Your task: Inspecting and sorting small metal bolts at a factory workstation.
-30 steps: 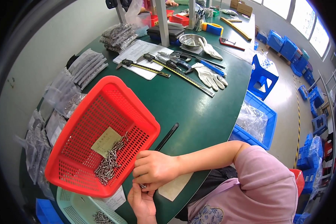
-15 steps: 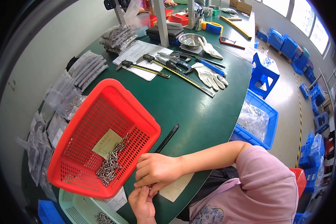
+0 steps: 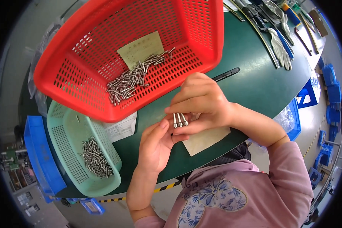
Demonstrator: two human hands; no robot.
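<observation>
Three small headed metal pins (image 3: 180, 120) stand side by side between my hands, thicker ends toward me. My right hand (image 3: 206, 99) is closed round them, its thumb and fingers at their right and far sides. From the left, my left hand (image 3: 154, 144) curls in against the same pins, its thumb beside the leftmost one; some of its fingertips are hidden behind them. Beyond my hands sits a red perforated basket (image 3: 140, 99) with a heap of similar pins (image 3: 127, 84) and a yellowish paper slip (image 3: 141, 49). More pins (image 3: 96, 159) lie in a pale green basket (image 3: 117, 175) at the left.
A black stick-like tool (image 3: 227, 74) lies right of the red basket. A beige sheet (image 3: 207, 140) is under my right wrist, and a white paper (image 3: 121, 127) lies between the baskets. White gloves (image 3: 279, 49) are at the far right; a blue bin (image 3: 43, 155) stands far left.
The view has swung down and left, showing more of the green basket. My hands have turned so that three pins show between the fingers, where they were mostly hidden before.
</observation>
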